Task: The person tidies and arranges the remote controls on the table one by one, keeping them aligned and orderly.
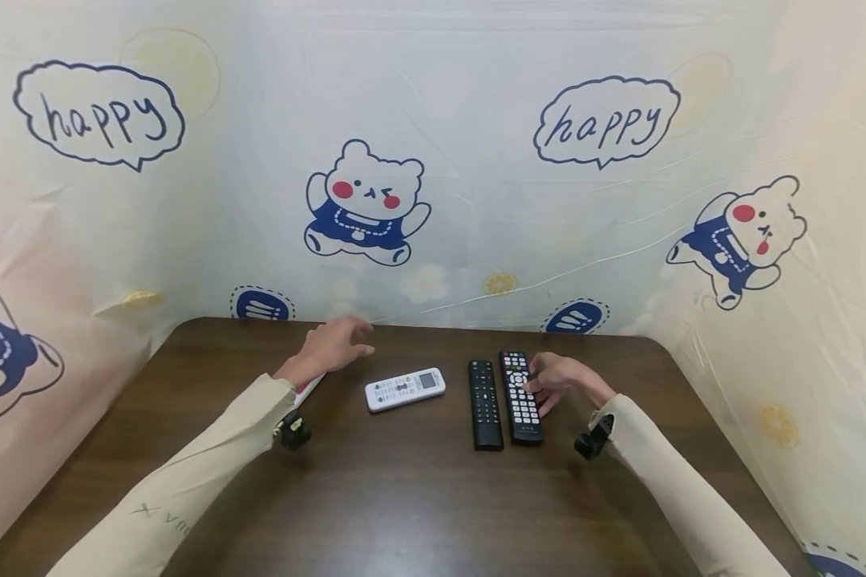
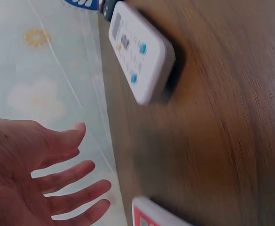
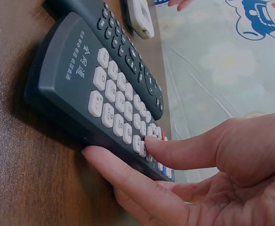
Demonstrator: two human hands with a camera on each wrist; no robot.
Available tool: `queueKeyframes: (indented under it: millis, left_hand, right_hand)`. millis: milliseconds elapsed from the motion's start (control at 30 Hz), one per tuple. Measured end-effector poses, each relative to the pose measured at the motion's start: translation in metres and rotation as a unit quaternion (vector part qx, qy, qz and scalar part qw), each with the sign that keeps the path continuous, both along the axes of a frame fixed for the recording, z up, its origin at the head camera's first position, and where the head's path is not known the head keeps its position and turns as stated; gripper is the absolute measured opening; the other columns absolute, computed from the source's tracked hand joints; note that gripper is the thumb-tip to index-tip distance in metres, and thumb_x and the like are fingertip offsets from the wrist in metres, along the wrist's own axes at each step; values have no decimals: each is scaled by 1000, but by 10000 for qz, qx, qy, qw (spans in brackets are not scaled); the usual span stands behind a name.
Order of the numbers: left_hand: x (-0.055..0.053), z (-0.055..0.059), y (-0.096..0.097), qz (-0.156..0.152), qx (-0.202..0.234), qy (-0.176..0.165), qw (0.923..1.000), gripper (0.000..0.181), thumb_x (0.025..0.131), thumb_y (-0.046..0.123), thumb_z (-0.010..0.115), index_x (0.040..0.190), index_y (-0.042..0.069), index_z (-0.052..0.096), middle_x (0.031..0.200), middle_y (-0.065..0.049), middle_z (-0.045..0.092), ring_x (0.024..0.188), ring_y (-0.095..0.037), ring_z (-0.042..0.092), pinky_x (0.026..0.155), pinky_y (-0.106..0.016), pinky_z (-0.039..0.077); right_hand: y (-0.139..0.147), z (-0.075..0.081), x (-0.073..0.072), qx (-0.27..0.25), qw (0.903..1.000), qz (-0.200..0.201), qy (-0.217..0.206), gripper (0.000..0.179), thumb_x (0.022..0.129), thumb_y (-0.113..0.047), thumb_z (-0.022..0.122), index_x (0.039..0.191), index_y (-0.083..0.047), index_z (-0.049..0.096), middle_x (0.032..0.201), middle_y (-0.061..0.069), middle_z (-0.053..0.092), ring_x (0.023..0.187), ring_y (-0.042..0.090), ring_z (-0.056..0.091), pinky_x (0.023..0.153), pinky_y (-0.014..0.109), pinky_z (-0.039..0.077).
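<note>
My right hand [image 1: 559,375] holds a black remote control with white buttons [image 1: 523,417] by its right side. In the right wrist view the thumb rests on the buttons and the fingers [image 3: 128,176] lie along the remote's side edge. A slimmer black remote control [image 1: 485,417] lies just to its left. My left hand [image 1: 328,344] hovers over the back left of the table, fingers spread and holding nothing. Beneath it lies a white object with a red patch [image 2: 151,214], mostly hidden by the hand and wrist. Between the hands lies a white remote control with a small screen [image 1: 404,390].
All these things lie on a brown wooden table [image 1: 404,497]. Pale printed sheeting [image 1: 476,200] with bears and the word "happy" hangs along the back and both sides, right up to the table's edges. Each wrist wears a small black camera.
</note>
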State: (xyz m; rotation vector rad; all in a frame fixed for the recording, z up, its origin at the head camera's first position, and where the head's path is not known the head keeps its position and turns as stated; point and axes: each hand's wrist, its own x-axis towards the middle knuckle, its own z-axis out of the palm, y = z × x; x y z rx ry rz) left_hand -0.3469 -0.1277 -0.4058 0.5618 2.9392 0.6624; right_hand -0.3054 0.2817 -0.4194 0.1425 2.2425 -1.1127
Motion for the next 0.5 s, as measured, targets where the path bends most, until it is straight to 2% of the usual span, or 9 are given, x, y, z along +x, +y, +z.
queueKeyframes:
  millis: [400,500]
  left_hand:
    - [10,-3,34,-484,92,-711,9963,50,97,29,76,140,6,64,133,-18,70,123,-38,66,103,-62,49]
    - [11,-6,39,-628,120,-781,9949,49,97,28,76,139,6,65,132,-17,71,123,-38,66,102,-62,49]
  right_hand:
    - [-1,0,1,-58,10000,-26,-44,47,102,-1,63,138,9,35,107,24,61,96,34,70,81,42,65]
    - [-1,0,1,-65,10000,-38,-63,46,102,0,62,138,9,34,108,25,60,97,35,70,82,42,64]
